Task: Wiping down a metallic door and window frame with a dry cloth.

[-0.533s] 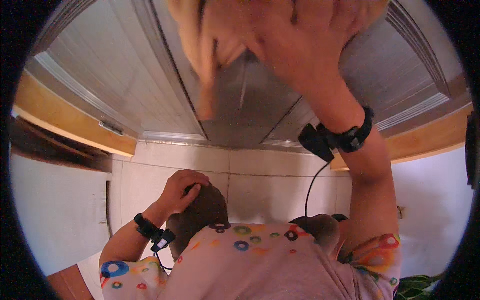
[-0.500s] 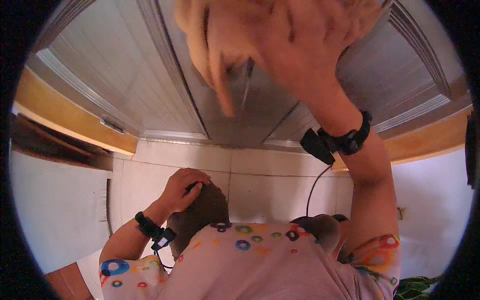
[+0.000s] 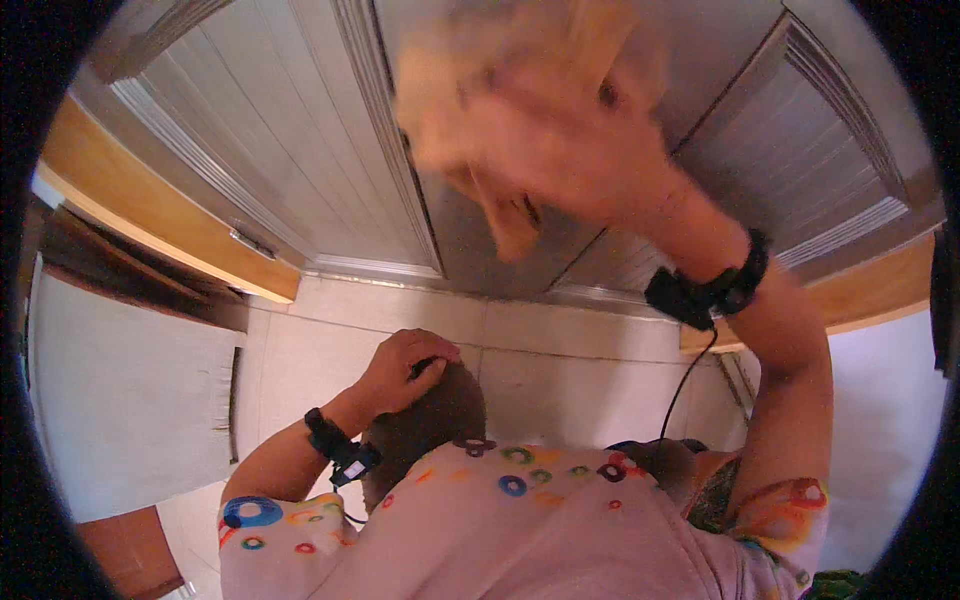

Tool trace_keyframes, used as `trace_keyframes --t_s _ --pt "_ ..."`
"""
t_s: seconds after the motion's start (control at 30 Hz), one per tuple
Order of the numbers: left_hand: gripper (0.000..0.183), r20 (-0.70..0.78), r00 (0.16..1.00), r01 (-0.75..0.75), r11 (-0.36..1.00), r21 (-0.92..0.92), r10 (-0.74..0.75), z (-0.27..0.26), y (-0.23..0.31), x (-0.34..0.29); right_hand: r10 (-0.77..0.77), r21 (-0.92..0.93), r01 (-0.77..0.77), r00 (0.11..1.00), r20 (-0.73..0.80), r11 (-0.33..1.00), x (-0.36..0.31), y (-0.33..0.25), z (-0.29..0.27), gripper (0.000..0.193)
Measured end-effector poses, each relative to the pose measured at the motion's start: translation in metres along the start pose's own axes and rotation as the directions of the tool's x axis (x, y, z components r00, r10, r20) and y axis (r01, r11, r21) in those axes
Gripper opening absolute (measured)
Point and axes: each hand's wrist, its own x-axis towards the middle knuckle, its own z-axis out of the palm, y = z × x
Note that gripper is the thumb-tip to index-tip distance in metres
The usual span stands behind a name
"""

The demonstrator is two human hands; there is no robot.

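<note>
My right hand (image 3: 575, 150) is raised in front of a grey panelled door (image 3: 290, 120). It is closed on a yellowish-orange cloth (image 3: 440, 110), blurred by motion, which bunches past the fingers and has a loose corner hanging below. The cloth lies over the middle of the door; whether it presses on the surface I cannot tell. Lower down, my left hand (image 3: 408, 368) rests on my bent knee (image 3: 430, 420), with its fingers laid over the top and the thumb apart. Nothing shows in that hand.
Wooden frame strips (image 3: 170, 220) flank the door, with a small metal hinge (image 3: 252, 244) at the left. Pale floor tiles (image 3: 560, 390) lie below. A whitish panel (image 3: 130, 380) stands at the left. From my right wristband (image 3: 710, 290) runs a black cable (image 3: 683, 385).
My right hand and the cloth have shifted, and the cloth is more crumpled, its hanging corner farther right. The whole view has moved slightly. My left hand stays on the knee.
</note>
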Motion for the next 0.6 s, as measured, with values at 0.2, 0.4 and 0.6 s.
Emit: trace_keyframes --t_s 0.2,0.4,0.6 --pt "0.022 0.083 0.992 0.091 0.996 0.007 -0.091 -0.003 0.016 0.027 0.117 -0.281 -0.161 0.979 -0.167 0.946 0.049 0.061 -0.03 0.033" --pt "0.066 0.126 0.988 0.126 0.926 -0.355 -0.086 -0.027 0.019 0.02 0.109 0.322 -0.158 0.98 0.164 0.934 -0.005 -0.068 0.016 0.038" --pt "0.067 -0.007 0.997 0.021 0.343 -0.939 -0.081 -0.057 0.066 0.063 0.209 0.683 -0.4 0.914 0.348 0.612 0.011 -0.079 -0.02 0.042"
